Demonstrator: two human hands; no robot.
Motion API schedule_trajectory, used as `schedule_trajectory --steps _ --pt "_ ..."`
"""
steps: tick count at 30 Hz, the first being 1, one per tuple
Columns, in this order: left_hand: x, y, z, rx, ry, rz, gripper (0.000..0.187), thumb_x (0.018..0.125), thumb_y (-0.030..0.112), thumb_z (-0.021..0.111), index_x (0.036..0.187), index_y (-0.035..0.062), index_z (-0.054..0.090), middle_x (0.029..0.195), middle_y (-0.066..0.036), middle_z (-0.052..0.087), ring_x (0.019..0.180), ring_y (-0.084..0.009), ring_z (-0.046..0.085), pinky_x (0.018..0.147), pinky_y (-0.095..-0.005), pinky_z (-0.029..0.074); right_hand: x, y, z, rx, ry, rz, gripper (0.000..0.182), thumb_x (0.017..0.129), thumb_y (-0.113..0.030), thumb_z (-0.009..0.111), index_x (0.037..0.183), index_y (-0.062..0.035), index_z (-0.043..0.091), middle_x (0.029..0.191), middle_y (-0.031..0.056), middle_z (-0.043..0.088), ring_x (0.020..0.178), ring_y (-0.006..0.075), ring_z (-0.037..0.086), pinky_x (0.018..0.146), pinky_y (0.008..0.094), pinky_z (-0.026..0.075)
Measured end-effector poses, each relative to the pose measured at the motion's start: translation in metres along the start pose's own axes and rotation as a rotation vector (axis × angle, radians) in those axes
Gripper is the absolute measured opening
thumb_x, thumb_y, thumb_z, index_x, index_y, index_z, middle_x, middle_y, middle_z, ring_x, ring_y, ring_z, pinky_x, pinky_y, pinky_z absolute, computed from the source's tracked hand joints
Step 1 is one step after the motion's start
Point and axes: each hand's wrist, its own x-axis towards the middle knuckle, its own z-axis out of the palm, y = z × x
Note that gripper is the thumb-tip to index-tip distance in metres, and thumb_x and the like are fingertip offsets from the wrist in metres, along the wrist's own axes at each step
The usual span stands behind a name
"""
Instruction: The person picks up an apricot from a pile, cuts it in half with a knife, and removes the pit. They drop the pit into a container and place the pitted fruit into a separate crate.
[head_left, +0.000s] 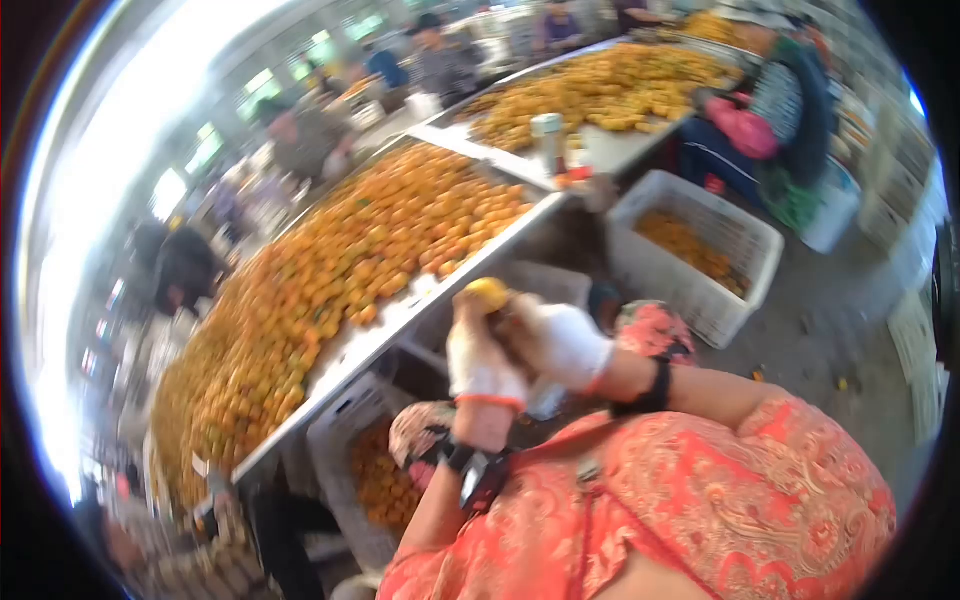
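My left hand (pixel 484 352), in a white glove with an orange cuff, is closed around a round yellow-orange fruit (pixel 488 293) in front of my body. Close against it on the right is my right hand (pixel 568 345), also white-gloved, with its fingers curled in toward the fruit. Blur and the glove hide what, if anything, the right fingers grip. Both hands are just off the near edge of a metal table (pixel 415 308). A large heap of similar orange fruit (pixel 350 240) covers much of that table.
A white crate (pixel 745 245) with orange pieces stands on the floor to the right. Another crate (pixel 345 470) of fruit sits by my left knee. A canister (pixel 548 142) stands on the table divider. A seated person (pixel 780 110) is at the right; others line the far side.
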Motion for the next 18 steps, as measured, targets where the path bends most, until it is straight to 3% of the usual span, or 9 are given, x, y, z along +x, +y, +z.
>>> schedule_trajectory --steps 2,3,5,8,12,15,18 --pt "-0.002 0.004 0.004 -0.115 0.027 0.127 0.024 0.099 0.031 0.058 0.103 0.0072 0.062 0.088 -0.007 0.068 0.076 -0.0213 0.066 0.07 -0.0365 0.056 -0.001 -0.001 -0.005 0.151 -0.03 -0.061 0.028 0.096 -0.026 0.058 0.105 -0.0006 0.055 0.076 0.0237 0.066 0.072 0.0373 0.069 0.06 0.0441 0.053" --pt "0.018 0.004 -0.024 -0.019 0.026 0.237 0.026 0.1 0.03 0.058 0.103 0.0053 0.062 0.088 -0.007 0.068 0.076 -0.0181 0.065 0.067 -0.0328 0.054 -0.003 -0.008 -0.016 0.251 -0.034 -0.093 0.024 0.095 -0.023 0.06 0.102 -0.0005 0.056 0.075 0.0239 0.066 0.072 0.0345 0.071 0.059 0.0414 0.053" --pt "0.012 0.016 -0.019 0.168 0.173 0.311 0.023 0.1 0.026 0.057 0.107 0.0044 0.063 0.089 -0.006 0.067 0.073 -0.0146 0.063 0.063 -0.0284 0.051 -0.004 -0.031 -0.035 0.264 0.078 -0.076 0.016 0.094 -0.015 0.063 0.096 -0.0005 0.056 0.069 0.0164 0.064 0.065 0.023 0.069 0.057 0.0345 0.05" --pt "-0.009 0.006 -0.017 0.275 -0.049 0.245 0.024 0.099 0.021 0.057 0.114 0.0027 0.063 0.088 -0.006 0.066 0.071 -0.0154 0.062 0.063 -0.0273 0.053 0.009 -0.034 -0.043 0.471 0.226 -0.053 0.012 0.095 -0.01 0.063 0.095 -0.0014 0.055 0.071 0.006 0.056 0.064 0.0117 0.051 0.06 0.0294 0.047" --pt "-0.029 -0.006 0.01 0.423 -0.202 0.304 0.037 0.099 0.015 0.056 0.135 0.0075 0.054 0.098 0.001 0.062 0.076 -0.0051 0.056 0.061 -0.0192 0.044 0.017 -0.035 -0.044 0.438 0.23 -0.026 0.019 0.097 -0.02 0.061 0.098 -0.0021 0.057 0.073 0.009 0.058 0.066 0.0117 0.052 0.061 0.0292 0.046" --pt "-0.031 -0.004 0.009 0.556 -0.249 0.423 0.041 0.099 0.016 0.055 0.138 0.009 0.05 0.099 0.002 0.061 0.075 -0.0036 0.054 0.062 -0.018 0.042 0.016 -0.046 -0.048 0.494 0.163 -0.005 0.024 0.097 -0.025 0.061 0.096 -0.0015 0.058 0.071 0.0107 0.056 0.064 0.013 0.051 0.06 0.0305 0.046" --pt "-0.026 -0.011 0.007 0.547 -0.251 0.355 0.042 0.098 0.017 0.056 0.139 0.0106 0.048 0.101 0.002 0.059 0.075 -0.0025 0.052 0.062 -0.0168 0.041 0.02 -0.048 -0.052 0.407 0.154 -0.017 0.023 0.096 -0.023 0.062 0.092 -0.0007 0.06 0.069 0.0101 0.056 0.064 0.0108 0.05 0.059 0.0305 0.045"
